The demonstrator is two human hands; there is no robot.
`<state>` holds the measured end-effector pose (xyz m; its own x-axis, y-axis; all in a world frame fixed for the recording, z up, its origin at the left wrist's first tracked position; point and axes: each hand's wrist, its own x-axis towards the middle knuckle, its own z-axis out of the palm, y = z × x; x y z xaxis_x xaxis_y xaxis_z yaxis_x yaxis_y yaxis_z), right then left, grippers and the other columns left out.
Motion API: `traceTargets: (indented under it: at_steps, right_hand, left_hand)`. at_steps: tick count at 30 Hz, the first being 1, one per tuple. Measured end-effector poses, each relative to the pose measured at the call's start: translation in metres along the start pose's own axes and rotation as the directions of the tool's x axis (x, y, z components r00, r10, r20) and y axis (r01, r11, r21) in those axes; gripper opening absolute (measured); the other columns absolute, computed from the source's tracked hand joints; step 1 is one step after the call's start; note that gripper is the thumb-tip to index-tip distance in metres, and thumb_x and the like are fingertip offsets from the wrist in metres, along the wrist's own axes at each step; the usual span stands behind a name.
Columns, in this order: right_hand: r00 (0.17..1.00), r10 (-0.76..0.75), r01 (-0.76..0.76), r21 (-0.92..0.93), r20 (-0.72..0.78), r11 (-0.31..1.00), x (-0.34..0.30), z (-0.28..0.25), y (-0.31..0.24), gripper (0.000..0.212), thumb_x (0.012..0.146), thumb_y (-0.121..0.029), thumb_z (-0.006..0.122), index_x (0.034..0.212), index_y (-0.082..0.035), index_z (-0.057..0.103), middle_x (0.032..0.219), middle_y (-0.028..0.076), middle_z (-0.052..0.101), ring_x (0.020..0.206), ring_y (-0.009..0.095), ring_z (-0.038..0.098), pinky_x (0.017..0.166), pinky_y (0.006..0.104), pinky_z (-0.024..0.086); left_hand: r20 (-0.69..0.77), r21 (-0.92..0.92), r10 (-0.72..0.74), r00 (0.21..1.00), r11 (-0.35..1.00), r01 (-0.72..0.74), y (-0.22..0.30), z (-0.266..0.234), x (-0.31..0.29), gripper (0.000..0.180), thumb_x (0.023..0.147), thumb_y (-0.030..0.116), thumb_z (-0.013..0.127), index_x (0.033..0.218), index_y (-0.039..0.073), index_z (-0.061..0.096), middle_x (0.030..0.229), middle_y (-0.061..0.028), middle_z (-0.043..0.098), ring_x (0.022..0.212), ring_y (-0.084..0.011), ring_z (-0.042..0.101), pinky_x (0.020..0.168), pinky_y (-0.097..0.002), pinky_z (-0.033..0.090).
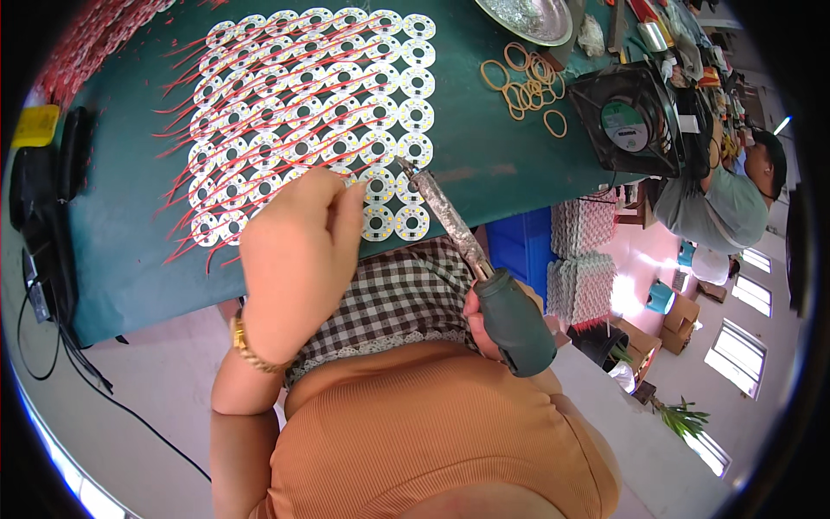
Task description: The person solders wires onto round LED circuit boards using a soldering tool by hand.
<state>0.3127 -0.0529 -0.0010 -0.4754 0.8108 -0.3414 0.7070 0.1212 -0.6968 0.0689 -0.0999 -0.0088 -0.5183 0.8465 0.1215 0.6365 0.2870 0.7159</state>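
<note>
My right hand (478, 325) grips a soldering iron (515, 322) by its dark green handle. Its discolored metal shaft slants up and left, and the tip lies over a round LED board (415, 150) in the rightmost column. My left hand (303, 238), a gold bracelet on its wrist, hovers over the lower rows with thumb and forefinger pinched beside another LED board (379, 184). Whatever is in that pinch is hidden; red wires (285, 164) run close by. White ring-shaped boards stand in a grid, with red wires trailing left from most of them.
Loose rubber bands (529, 85) lie right of the grid, near a black fan (624, 121) and a metal dish (536, 19). More red-wired boards (95, 39) are heaped far left. A blue crate (521, 251) stands beside stacked boards (584, 229). Another person (718, 208) sits at right.
</note>
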Motion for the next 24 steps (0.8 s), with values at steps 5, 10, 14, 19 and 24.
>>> traceTargets:
  at_steps: [5, 10, 14, 19, 24]
  right_hand:
    - [0.995, 0.065, -0.062, -0.045, 0.072, 0.997, -0.001, 0.005, 0.017, 0.014, 0.070, -0.026, 0.072, 0.079, -0.017, 0.065, 0.064, 0.005, 0.062, 0.060, 0.028, 0.062, 0.054, 0.0374, 0.046]
    - [0.990, -0.017, 0.051, -0.248, 0.139, 0.967, 0.001, 0.009, 0.029, 0.015, 0.070, -0.027, 0.072, 0.081, -0.018, 0.066, 0.064, 0.005, 0.062, 0.062, 0.028, 0.062, 0.054, 0.0372, 0.046]
    - [0.959, -0.274, 0.261, -0.152, -0.071, 0.953, -0.004, 0.021, 0.056, 0.029, 0.070, -0.024, 0.075, 0.096, -0.014, 0.068, 0.072, 0.007, 0.066, 0.064, 0.027, 0.064, 0.057, 0.0356, 0.050]
    - [1.000, -0.023, 0.026, 0.257, -0.015, 0.966, -0.015, 0.018, 0.056, 0.040, 0.071, -0.018, 0.077, 0.106, -0.003, 0.065, 0.083, 0.010, 0.071, 0.069, 0.025, 0.068, 0.061, 0.0335, 0.053]
    - [0.958, -0.282, 0.285, 0.267, -0.050, 0.920, -0.011, 0.020, 0.076, 0.041, 0.071, -0.016, 0.078, 0.106, -0.001, 0.065, 0.083, 0.011, 0.071, 0.068, 0.024, 0.068, 0.061, 0.0318, 0.053]
  left_hand:
    - [-0.035, 0.051, 0.143, 0.989, 0.989, -0.141, -0.006, -0.028, 0.019, 0.008, 0.084, 0.007, 0.069, 0.082, 0.004, 0.062, 0.077, -0.0081, 0.057, 0.064, -0.0238, 0.059, 0.054, -0.0350, 0.045]
    - [0.113, 0.164, 0.247, 0.962, 0.951, -0.263, -0.016, -0.021, 0.032, 0.010, 0.082, 0.008, 0.070, 0.086, 0.005, 0.061, 0.088, -0.0096, 0.055, 0.066, -0.0286, 0.060, 0.057, -0.0377, 0.049]
    - [0.277, 0.241, 0.197, 0.940, 0.933, -0.267, -0.017, -0.024, 0.038, 0.013, 0.084, 0.005, 0.068, 0.088, 0.004, 0.056, 0.088, -0.0117, 0.055, 0.069, -0.0329, 0.059, 0.060, -0.0404, 0.047]
    - [0.324, 0.399, 0.208, 0.923, 0.854, -0.333, -0.018, -0.027, 0.043, 0.015, 0.084, 0.005, 0.066, 0.089, 0.004, 0.052, 0.088, -0.0114, 0.055, 0.069, -0.0339, 0.059, 0.059, -0.0417, 0.046]
    - [0.332, 0.267, 0.249, 0.910, 0.900, -0.343, -0.022, -0.039, 0.049, 0.015, 0.082, 0.007, 0.069, 0.088, 0.006, 0.055, 0.089, -0.0093, 0.056, 0.069, -0.0305, 0.060, 0.059, -0.0387, 0.048]
